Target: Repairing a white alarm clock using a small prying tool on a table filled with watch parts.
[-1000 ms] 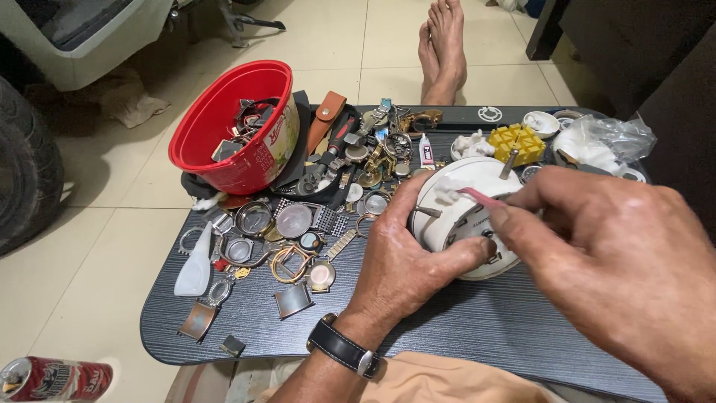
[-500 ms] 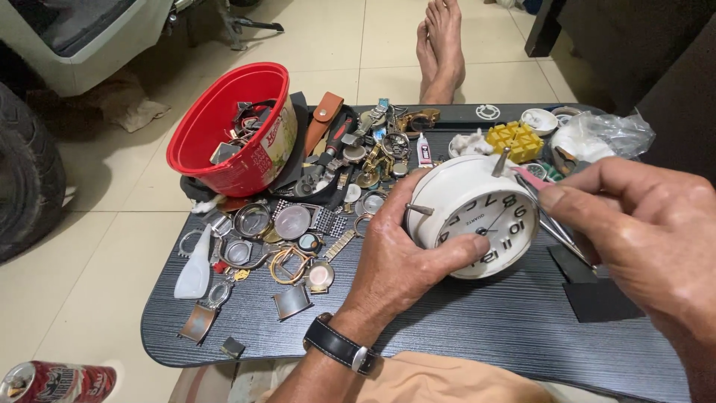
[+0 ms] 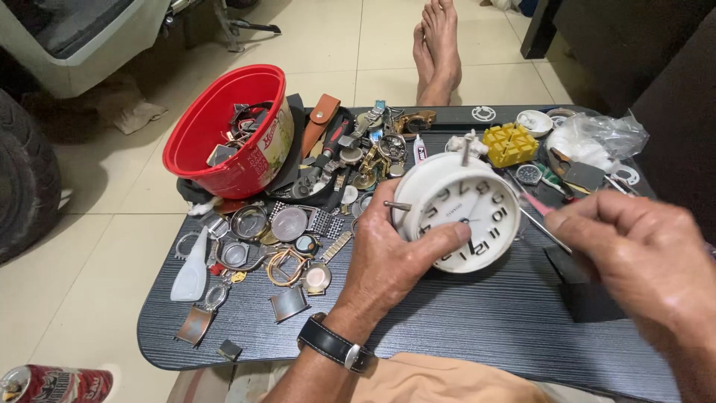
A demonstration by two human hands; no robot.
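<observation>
Left hand [image 3: 388, 257] grips white alarm clock [image 3: 456, 213] mid-table, dial now facing up, turned since earlier. Right hand [image 3: 634, 250] pinches thin tool [image 3: 543, 227], drawn back right of clock; dial exposed.

Clock at the middle of a crowded counter

The alarm clock [image 3: 460, 215] sits on the counter [image 3: 447, 321] between the hands, the left hand [image 3: 391, 257] gripping its near-left edge, the right hand [image 3: 634, 254] to its right over a small block [image 3: 585, 287]. Left of the clock lies a spread of watch parts [image 3: 287, 239]; behind those stands a bowl [image 3: 227, 134] with more parts in it. Behind the clock sits a holder block [image 3: 509, 144], a plastic bag [image 3: 597, 138] to its right. Bare feet [image 3: 438, 45] rest on the floor beyond the counter.
</observation>
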